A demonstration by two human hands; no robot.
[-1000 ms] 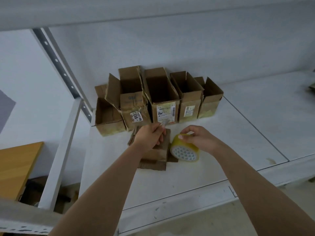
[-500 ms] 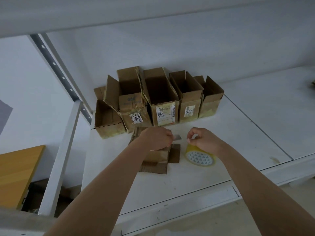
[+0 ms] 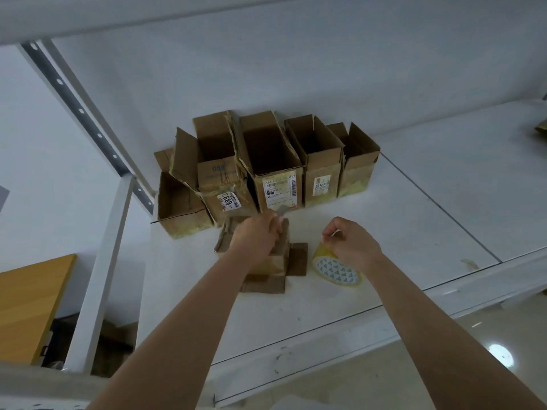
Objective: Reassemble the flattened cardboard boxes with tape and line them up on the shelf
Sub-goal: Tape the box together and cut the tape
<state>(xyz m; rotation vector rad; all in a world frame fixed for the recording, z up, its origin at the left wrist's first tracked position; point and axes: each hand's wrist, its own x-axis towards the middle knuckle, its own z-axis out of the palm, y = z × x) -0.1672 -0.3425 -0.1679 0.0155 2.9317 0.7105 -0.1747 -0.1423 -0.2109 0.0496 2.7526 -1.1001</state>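
Note:
Several assembled open-topped cardboard boxes (image 3: 275,161) stand in a row at the back of the white shelf (image 3: 414,220). In front of them lies a flattened cardboard box (image 3: 297,258). My left hand (image 3: 256,236) hovers over it and grips a small grey piece (image 3: 282,210) that pokes out past the fingers; what it is I cannot tell. A yellow tape roll (image 3: 337,272) lies tilted on the shelf to the right of the flat box. My right hand (image 3: 350,242) is just above the roll and pinches a pale bit at the tape's end.
A grey perforated shelf upright (image 3: 88,122) and a white post (image 3: 103,261) stand at the left. A wooden board (image 3: 29,303) sits lower left, beyond the shelf. Another shelf board (image 3: 177,13) runs overhead. The shelf's front edge (image 3: 325,329) is close to me.
The tape roll went from lifted in my right hand to lying on the shelf, further right. My left hand moved up toward the boxes with the grey piece.

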